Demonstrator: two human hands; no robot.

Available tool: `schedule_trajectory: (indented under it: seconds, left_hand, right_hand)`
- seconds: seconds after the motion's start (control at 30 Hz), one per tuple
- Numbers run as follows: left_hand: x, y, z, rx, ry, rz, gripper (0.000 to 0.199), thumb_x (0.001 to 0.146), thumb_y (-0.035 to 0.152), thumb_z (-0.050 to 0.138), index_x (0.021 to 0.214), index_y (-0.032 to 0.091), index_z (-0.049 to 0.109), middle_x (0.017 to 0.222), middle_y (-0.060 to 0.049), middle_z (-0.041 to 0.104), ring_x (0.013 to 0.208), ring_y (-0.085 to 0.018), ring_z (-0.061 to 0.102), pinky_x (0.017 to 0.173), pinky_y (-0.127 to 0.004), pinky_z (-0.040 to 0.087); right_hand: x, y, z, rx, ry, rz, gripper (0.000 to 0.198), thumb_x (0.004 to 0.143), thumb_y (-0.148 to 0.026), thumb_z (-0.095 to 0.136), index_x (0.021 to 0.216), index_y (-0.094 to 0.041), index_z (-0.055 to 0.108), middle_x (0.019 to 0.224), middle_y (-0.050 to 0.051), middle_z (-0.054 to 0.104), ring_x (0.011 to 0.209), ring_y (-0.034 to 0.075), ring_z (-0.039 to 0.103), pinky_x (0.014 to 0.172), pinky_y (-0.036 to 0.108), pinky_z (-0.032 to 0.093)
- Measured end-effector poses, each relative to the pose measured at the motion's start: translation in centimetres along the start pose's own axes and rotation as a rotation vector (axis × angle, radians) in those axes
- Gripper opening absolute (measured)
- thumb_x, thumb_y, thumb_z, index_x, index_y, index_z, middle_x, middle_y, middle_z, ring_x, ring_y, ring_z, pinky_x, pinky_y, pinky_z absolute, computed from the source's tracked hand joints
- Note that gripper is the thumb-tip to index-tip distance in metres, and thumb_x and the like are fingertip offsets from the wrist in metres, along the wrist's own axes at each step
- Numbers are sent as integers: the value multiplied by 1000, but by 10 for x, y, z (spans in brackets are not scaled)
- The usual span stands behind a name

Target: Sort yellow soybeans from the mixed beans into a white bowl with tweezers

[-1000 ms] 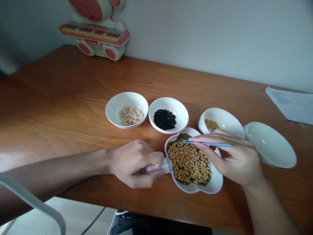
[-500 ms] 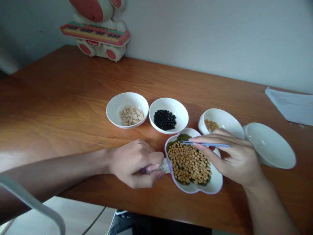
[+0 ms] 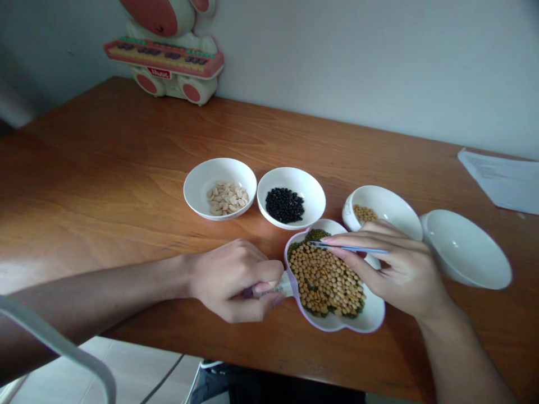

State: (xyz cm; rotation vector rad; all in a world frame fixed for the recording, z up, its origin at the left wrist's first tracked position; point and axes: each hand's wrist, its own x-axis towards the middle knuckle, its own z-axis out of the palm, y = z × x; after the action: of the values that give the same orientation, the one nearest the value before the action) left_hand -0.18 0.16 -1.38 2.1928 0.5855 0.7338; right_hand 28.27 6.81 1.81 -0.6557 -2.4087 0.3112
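My left hand (image 3: pixel 238 280) is closed round the handle of a white scalloped dish (image 3: pixel 374 314) with a purple rim. Yellow soybeans (image 3: pixel 328 278) and green mung beans (image 3: pixel 318 234) lie mixed in it. Blue tweezers (image 3: pixel 357 248) are pinched in my right hand (image 3: pixel 400 269), their tips over the beans at the dish's upper left. Whether the tips grip a bean is too small to tell. Just behind my right hand stands a white bowl (image 3: pixel 391 207) with some soybeans, partly hidden by the fingers.
Behind the dish are a bowl (image 3: pixel 197 188) of pale flat seeds and a bowl (image 3: pixel 311 191) of black beans. Another white bowl (image 3: pixel 467 247) stands at the right. A toy keyboard (image 3: pixel 168 59) and a paper sheet (image 3: pixel 505 179) lie farther back on the wooden table (image 3: pixel 126 168).
My right hand and the tweezers have shifted slightly left over the dish. My left hand keeps its hold on the handle.
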Motion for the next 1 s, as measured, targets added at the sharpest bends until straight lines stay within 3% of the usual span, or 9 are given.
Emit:
schedule_trajectory:
  seconds: [0.3, 0.4, 0.53, 0.7, 0.8, 0.9, 1.0]
  left_hand:
    - [1, 1, -1, 1, 5, 3, 28, 89, 12, 59, 76, 25, 37, 61, 6, 52, 49, -11, 46, 50, -31, 34]
    - [1, 1, 0, 6, 15, 22, 27, 88, 12, 57, 76, 25, 37, 60, 6, 52, 49, -12, 47, 49, -31, 34]
    - [2, 1, 0, 29, 28, 28, 27, 91, 15, 56, 77, 25, 35, 57, 7, 51, 45, -11, 44, 48, -30, 34]
    - [2, 1, 0, 41, 21, 26, 27, 91, 13, 54, 77, 25, 34, 58, 7, 49, 46, -11, 41, 49, -29, 32]
    - [1, 1, 1, 49, 15, 22, 26, 90, 13, 54, 77, 25, 34, 58, 7, 49, 47, -11, 41, 49, -30, 31]
    - [-1, 0, 2, 42, 7, 13, 26, 88, 12, 54, 77, 25, 34, 59, 6, 49, 48, -11, 41, 49, -30, 30]
    - [-1, 1, 1, 60, 3, -1, 27, 87, 11, 54, 77, 25, 33, 59, 6, 49, 49, -12, 40, 50, -30, 29]
  right_hand:
    - [-3, 1, -3, 30, 52, 41, 32, 90, -11, 76, 113, -33, 79, 95, -4, 84, 73, 15, 73, 70, 33, 59]
    - [-7, 4, -11, 3, 173, 97, 37, 89, -9, 77, 114, -36, 79, 96, -4, 83, 72, 17, 73, 64, 34, 56]
    - [-17, 15, -24, -204, 407, 186, 31, 87, -12, 79, 108, -35, 81, 93, -1, 82, 66, 19, 69, 56, 36, 48]
    - [-30, 18, -32, -349, 516, 228, 25, 85, -15, 82, 106, -29, 82, 90, 4, 81, 77, 25, 74, 68, 39, 54]
    - [-37, 5, -29, -344, 551, 294, 30, 88, -15, 79, 112, -32, 80, 95, 2, 82, 84, 25, 76, 72, 39, 57]
    - [-46, -13, -16, -367, 574, 249, 39, 86, -10, 79, 117, -34, 78, 96, -2, 83, 77, 21, 76, 70, 37, 58]
    - [-54, -30, 3, -243, 586, 255, 43, 84, -3, 78, 118, -29, 77, 100, 1, 83, 81, 21, 77, 75, 37, 60]
